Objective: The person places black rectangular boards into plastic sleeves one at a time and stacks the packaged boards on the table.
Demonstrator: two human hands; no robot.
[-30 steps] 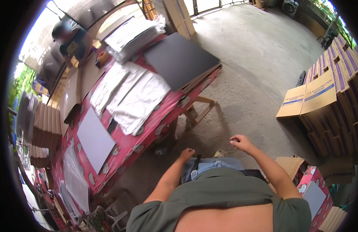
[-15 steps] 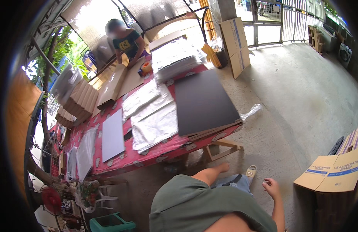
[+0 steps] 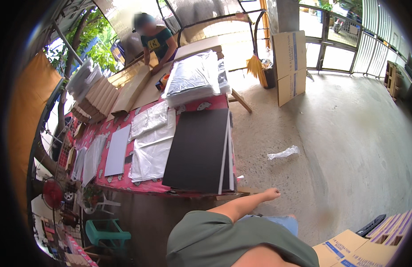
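Observation:
My left hand is held out over the concrete floor, past the near right corner of the table. Its fingers look curled in, and nothing shows in them. My right hand is out of view. Closest to the left hand is a stack of large black boards with pale edges, lying at the table's near right end. Beside the stack lie white plastic sheets, and farther left a pale grey board. A red patterned cloth covers the table. Crumpled clear plastic lies on the floor beyond my hand.
Behind the table a person handles brown cardboard. Plastic-wrapped packs are piled near them. Flattened cartons lean against a pillar. More cartons stand at the lower right, and a green stool at the lower left.
My view has swung right and my body has shifted. My left arm reaches farther out to the right. My right hand has left the view. The clear plastic now lies apart from the table.

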